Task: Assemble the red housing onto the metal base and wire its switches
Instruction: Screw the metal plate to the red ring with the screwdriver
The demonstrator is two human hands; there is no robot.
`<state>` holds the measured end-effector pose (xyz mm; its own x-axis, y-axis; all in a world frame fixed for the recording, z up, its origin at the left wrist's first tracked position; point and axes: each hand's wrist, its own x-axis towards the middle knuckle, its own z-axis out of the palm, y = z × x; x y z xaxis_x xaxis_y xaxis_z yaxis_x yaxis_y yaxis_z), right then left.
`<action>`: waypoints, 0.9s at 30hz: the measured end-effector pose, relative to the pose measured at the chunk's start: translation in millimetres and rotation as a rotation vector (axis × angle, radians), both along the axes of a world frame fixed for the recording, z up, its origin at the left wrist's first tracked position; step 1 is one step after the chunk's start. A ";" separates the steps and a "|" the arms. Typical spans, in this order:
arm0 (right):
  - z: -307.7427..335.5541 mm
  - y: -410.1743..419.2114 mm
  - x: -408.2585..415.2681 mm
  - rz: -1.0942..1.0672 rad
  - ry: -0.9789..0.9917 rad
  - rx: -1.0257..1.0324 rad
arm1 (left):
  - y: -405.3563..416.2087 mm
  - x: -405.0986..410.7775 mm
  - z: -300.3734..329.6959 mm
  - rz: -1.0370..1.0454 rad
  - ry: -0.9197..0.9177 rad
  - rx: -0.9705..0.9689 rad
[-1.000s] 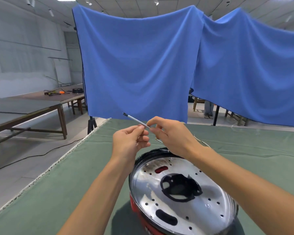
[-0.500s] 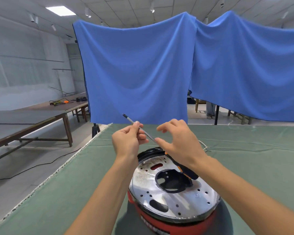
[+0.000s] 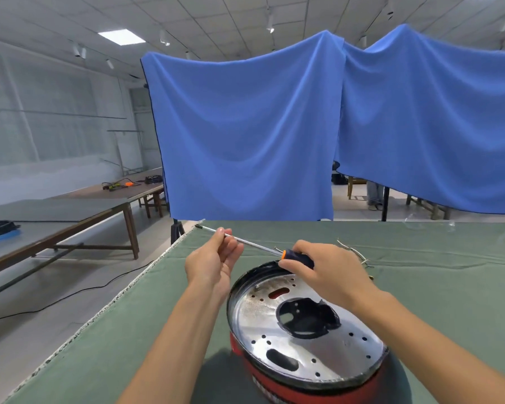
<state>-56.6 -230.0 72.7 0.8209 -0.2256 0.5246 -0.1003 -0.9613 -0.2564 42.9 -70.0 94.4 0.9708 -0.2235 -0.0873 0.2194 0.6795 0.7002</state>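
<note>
The red housing (image 3: 277, 383) sits on the green cloth-covered table (image 3: 435, 287), directly in front of the person, with the round metal base (image 3: 318, 345) lying on top of it. The base faces upward and shows small round holes, two oblong slots and a large irregular black opening near its centre. A screwdriver (image 3: 263, 248) is held above the far rim of the base, roughly level, its tip pointing away to the left. The right hand (image 3: 330, 272) grips the dark handle with the orange collar, fingers curled over it. The left hand (image 3: 216, 260) pinches the bright metal shaft between thumb and fingertips, part-way along its length; the remaining fingers are loosely bent. Neither hand touches the base or the housing. Pale wires (image 3: 356, 253) lie on the cloth just beyond the right hand; their connection to the housing cannot be determined. Blue drapes (image 3: 245, 135) hang behind the table. To the left stand long wooden tables (image 3: 79, 211); the far one carries some small tools with an orange part, too small to identify.
</note>
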 end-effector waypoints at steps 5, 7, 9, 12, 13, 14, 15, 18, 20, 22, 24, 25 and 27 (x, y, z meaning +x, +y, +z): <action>-6.7 -9.2 -10.8 -0.030 -0.048 -0.010 | 15.2 7.0 -12.9 -0.041 0.042 -0.084; -6.7 -15.1 -16.3 -0.040 -0.031 -0.031 | 20.5 12.3 -18.3 -0.022 0.060 -0.069; -8.0 -19.7 -21.4 -0.034 -0.026 -0.033 | 25.1 16.4 -21.8 -0.022 0.058 -0.035; -9.9 -24.6 -26.6 -0.035 -0.043 -0.045 | 29.5 18.4 -25.7 -0.030 0.052 -0.020; -10.4 -26.0 -27.4 -0.030 -0.056 -0.047 | 30.4 18.5 -26.9 -0.033 0.050 -0.014; -10.5 -26.9 -28.1 -0.023 -0.064 -0.047 | 30.9 18.7 -28.2 -0.036 0.051 -0.009; -10.7 -27.2 -28.8 -0.014 -0.069 -0.052 | 31.3 19.0 -29.5 -0.040 0.052 -0.010; -11.8 -25.7 -29.0 0.010 -0.071 -0.089 | 31.7 18.8 -31.2 -0.087 0.044 -0.036; -12.3 -24.2 -28.3 0.013 -0.069 -0.093 | 32.4 17.7 -30.7 -0.140 0.039 -0.052; -12.1 -23.8 -28.7 0.019 -0.074 -0.085 | 34.1 17.2 -30.5 -0.171 0.033 -0.075; -11.5 -23.6 -30.6 0.028 -0.077 -0.086 | 36.3 17.1 -30.3 -0.188 0.023 -0.087; -11.2 -23.2 -31.7 0.030 -0.075 -0.086 | 37.4 16.7 -30.0 -0.196 0.017 -0.090; -10.6 -22.2 -33.6 0.027 -0.074 -0.077 | 38.7 15.9 -29.8 -0.209 0.004 -0.090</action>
